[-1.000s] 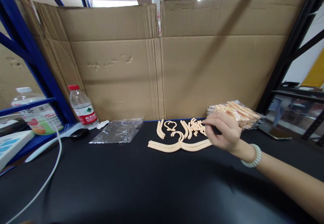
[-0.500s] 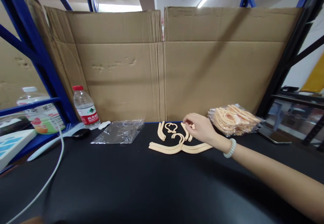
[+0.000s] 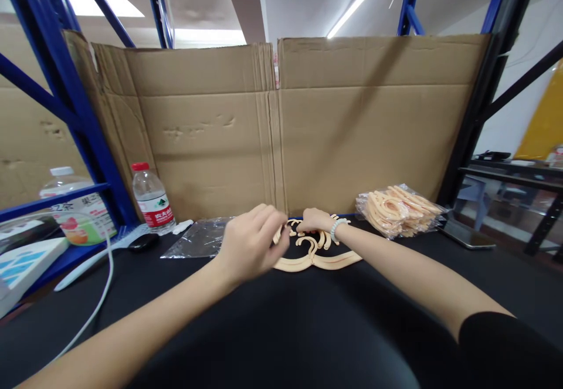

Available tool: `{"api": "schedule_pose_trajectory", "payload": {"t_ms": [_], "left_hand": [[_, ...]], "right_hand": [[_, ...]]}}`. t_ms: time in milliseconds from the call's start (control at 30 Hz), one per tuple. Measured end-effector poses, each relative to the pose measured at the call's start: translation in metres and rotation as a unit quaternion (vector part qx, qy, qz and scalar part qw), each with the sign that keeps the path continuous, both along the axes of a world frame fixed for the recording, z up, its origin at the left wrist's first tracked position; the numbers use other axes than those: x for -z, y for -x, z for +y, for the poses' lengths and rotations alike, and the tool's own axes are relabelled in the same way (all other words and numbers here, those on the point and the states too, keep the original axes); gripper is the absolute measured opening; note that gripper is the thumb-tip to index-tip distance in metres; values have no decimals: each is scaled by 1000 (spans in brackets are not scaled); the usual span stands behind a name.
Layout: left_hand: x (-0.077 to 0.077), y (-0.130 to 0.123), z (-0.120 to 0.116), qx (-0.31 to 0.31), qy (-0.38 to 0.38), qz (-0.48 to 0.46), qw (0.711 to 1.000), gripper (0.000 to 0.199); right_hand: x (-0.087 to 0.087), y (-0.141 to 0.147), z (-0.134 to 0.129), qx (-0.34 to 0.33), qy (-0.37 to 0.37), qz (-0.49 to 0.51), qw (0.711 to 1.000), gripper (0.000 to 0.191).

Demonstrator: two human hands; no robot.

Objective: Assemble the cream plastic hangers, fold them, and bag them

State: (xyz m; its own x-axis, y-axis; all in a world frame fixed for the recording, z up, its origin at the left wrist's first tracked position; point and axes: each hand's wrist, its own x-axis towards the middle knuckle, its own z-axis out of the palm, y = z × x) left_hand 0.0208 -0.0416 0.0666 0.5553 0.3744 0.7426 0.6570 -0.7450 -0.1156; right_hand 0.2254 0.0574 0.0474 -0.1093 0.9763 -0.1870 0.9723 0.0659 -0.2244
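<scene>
On the black table lies a cream plastic clothes hanger [image 3: 294, 265], its two arms spread and its curled hook pointing away from me. My left hand [image 3: 255, 241] is over the hanger's left side with the fingers curled. A cream strip shows by its fingertips, but I cannot tell whether it is gripped. Beyond the hook, my right hand [image 3: 315, 220] reaches down with bent fingers among small cream pieces [image 3: 294, 225]; its fingertips and anything in them are hidden. Curved cream strips [image 3: 324, 240] lie beneath its wrist, which wears a pale bead bracelet.
A clear bag of cream hanger parts [image 3: 400, 210] sits at the right, beside a dark flat device [image 3: 467, 234]. Left are a flat clear bag [image 3: 193, 241], a water bottle [image 3: 153, 198] and a white cable [image 3: 108, 277]. Cardboard [image 3: 369, 137] walls the back.
My left hand has come in from the lower left to the pieces. My right hand has moved left, from the right-hand strips to the small pieces in the middle. The view has shifted slightly.
</scene>
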Motion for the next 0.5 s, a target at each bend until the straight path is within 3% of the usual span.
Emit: {"api": "schedule_pose_trajectory", "payload": {"t_ms": [100, 233, 367, 500], "left_hand": [[12, -7, 34, -104, 109, 6, 989, 8], [38, -7, 72, -180, 212, 13, 961, 6], [51, -7, 86, -219, 291, 24, 931, 19], [48, -12, 90, -253, 336, 27, 907, 26]], "right_hand": [[3, 5, 5, 24, 18, 7, 1000, 20], [4, 5, 13, 55, 20, 35, 998, 21], [2, -3, 18, 76, 12, 74, 994, 21], [-3, -15, 20, 101, -24, 115, 988, 21]]}}
